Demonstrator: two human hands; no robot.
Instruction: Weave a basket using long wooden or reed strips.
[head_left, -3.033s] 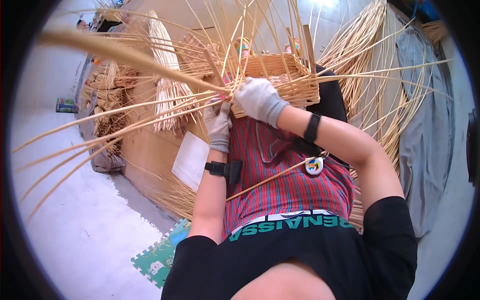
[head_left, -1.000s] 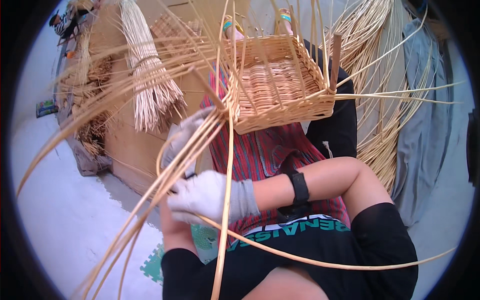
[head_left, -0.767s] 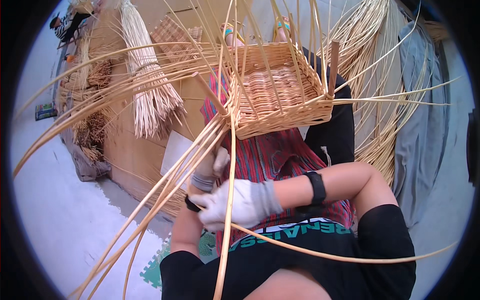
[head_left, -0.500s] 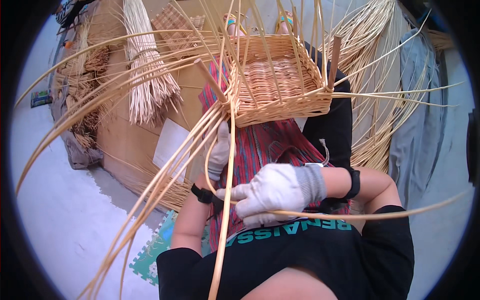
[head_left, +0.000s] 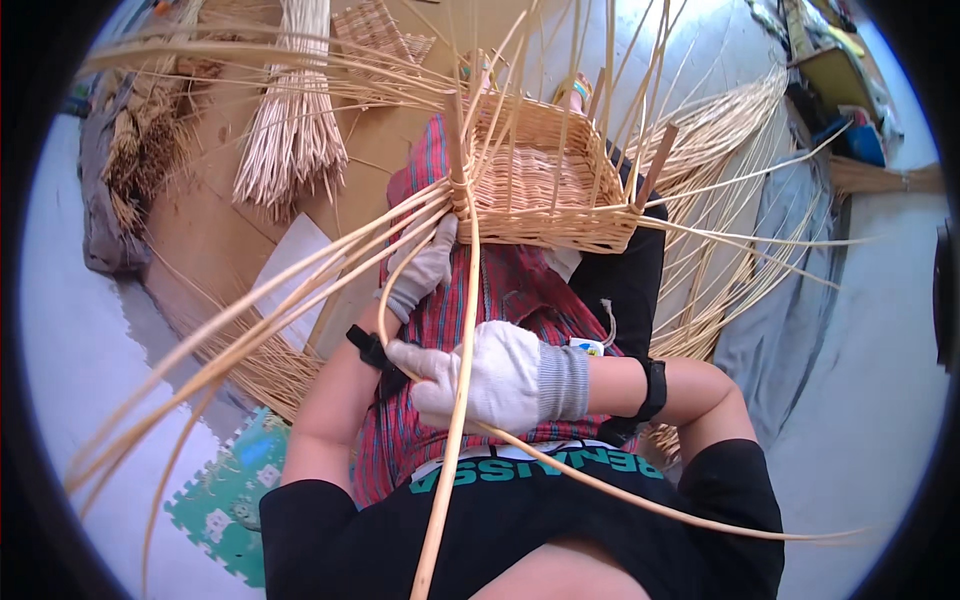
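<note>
A shallow rectangular wicker basket (head_left: 545, 190) rests over my lap, its corner posts and long loose canes standing up around the rim. My left hand (head_left: 428, 268), in a white knit glove, is closed at the basket's near left corner, under a fan of canes (head_left: 340, 255); its fingertips are partly hidden. Lower down, my gloved right hand (head_left: 485, 378) pinches a thin bent cane (head_left: 384, 310) that loops up to that corner. This cane's tail runs out below the hand to the right. One thicker cane (head_left: 458, 420) hangs from the corner and crosses in front of my right hand.
Bundles of pale canes (head_left: 292, 150) and darker ones (head_left: 150, 150) lie at the far left, near a small woven panel (head_left: 375, 40). More loose canes (head_left: 700, 130) spread to the right beside a grey cloth (head_left: 775, 270). A green foam mat (head_left: 225, 510) is at the lower left.
My right hand has shifted left with the bent cane, whose tail has swung downward. In the picture, the basket and my left hand sit slightly further left as the view has shifted.
</note>
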